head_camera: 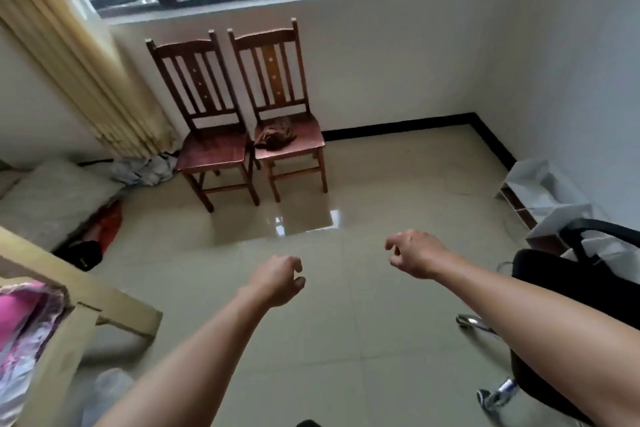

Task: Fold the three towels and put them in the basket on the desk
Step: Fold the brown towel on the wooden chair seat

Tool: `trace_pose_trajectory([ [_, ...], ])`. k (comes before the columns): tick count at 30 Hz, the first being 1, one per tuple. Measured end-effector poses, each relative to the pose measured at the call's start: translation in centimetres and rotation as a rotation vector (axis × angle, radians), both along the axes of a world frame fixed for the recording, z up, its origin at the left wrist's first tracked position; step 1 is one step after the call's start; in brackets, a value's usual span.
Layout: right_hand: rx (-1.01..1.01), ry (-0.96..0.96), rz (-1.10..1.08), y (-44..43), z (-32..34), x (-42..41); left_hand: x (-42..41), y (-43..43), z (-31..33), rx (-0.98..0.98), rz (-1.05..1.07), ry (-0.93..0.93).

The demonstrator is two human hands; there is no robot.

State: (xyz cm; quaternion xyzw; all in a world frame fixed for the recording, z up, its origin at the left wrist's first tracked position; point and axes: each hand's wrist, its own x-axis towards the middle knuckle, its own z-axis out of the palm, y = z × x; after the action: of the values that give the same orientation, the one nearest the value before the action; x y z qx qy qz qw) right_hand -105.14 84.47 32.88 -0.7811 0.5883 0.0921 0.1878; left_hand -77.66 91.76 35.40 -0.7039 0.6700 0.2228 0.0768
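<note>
Two bare hands and assorted room furniture, listed left to right. Pink-and-white patterned soft cloth (pixel 20 315), near left edge, lying crumpled inside a pale wooden desk frame (pixel 86 305); possibly one of the towels, though this cannot be confirmed, and no basket is in view. Cream pleated fabric curtain (pixel 86 62), far left. Left hand (pixel 277 279), raised over the glossy beige tiled floor (pixel 346 340), fingers loosely curled with small gaps, gripping nothing. Pair of dark red-brown slatted wooden chairs (pixel 211 121), far centre against the white wall, side by side; the right chair seat carries a brown mottled bundle (pixel 275 137), identity unclear. Right hand (pixel 415 253), raised slightly farther out, fingers half curled and apart, empty. Black padded office chair (pixel 571 288), near right, with chromed base. Judgement: the pink cloth lies left and near of both hands, the left hand being nearer; its long axis cannot be told.
</note>
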Motion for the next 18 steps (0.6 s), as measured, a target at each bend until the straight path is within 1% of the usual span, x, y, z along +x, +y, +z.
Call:
trace_pose_trajectory([
  [6,-0.004,-0.047,0.202,-12.4,-2.2,8.6,7.0,-8.2,-2.5,0.095,0.17,-0.026],
  [8,-0.007,-0.056,0.226,-18.0,-3.5,11.9,9.9,-13.2,-3.9,0.114,0.198,-0.031],
  [10,0.0,-0.055,0.239,-20.8,-3.6,13.2,11.4,-16.2,-4.3,0.129,0.206,-0.024],
  [14,0.019,-0.051,0.145,-30.5,-3.6,16.1,15.4,-26.3,-4.4,0.145,0.194,-0.016],
  [18,0.004,-0.098,0.054,-38.3,-2.4,17.2,18.1,-36.0,-2.9,0.117,0.157,-0.004],
])
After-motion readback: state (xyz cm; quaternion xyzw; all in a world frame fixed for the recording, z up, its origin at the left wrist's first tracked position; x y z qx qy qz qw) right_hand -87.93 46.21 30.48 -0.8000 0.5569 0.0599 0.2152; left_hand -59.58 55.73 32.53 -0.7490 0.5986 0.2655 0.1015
